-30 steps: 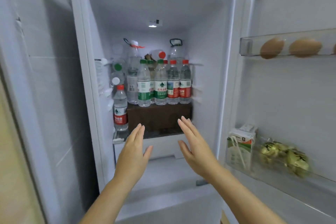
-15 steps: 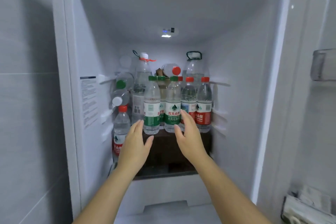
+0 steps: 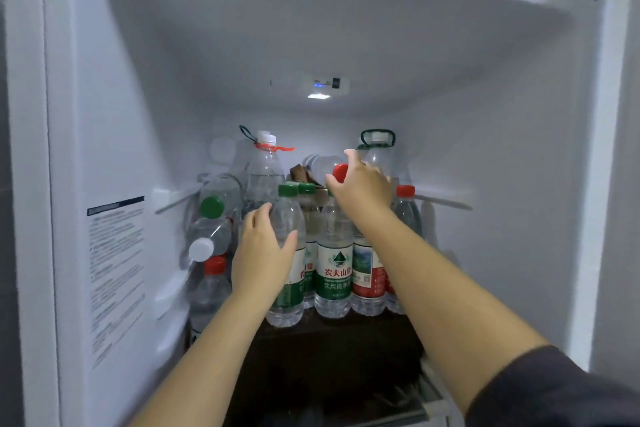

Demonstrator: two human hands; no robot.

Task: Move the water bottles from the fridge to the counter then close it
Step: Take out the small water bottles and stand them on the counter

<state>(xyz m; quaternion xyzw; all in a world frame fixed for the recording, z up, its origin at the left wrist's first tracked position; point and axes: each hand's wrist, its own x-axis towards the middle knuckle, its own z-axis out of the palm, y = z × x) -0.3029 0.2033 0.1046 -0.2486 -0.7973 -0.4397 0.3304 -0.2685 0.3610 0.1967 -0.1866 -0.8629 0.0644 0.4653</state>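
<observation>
Inside the open fridge [image 3: 519, 184], several small water bottles stand in a row on a dark box [image 3: 339, 333]. My left hand [image 3: 263, 253] wraps the front-left green-capped bottle [image 3: 289, 218], thumb across its front and fingers along its left side. My right hand [image 3: 363, 187] reaches higher, its index finger above and its thumb below the neck of a red-capped bottle [image 3: 340, 173] that lies on its side on top of the row. Beside my right forearm stand a green-label bottle [image 3: 334, 274] and a red-label bottle [image 3: 369, 274].
Two large handled bottles [image 3: 265, 166] [image 3: 379, 149] stand at the back. More bottles are stacked on their sides at the left [image 3: 213, 208], above an upright red-capped one [image 3: 211, 288]. The fridge walls close in on both sides. A drawer front [image 3: 429, 388] sits below the box.
The view has moved closer into the fridge. Both hands went from flat and reaching to touching bottles: the left onto the front green-capped one, the right up to the lying red-capped one.
</observation>
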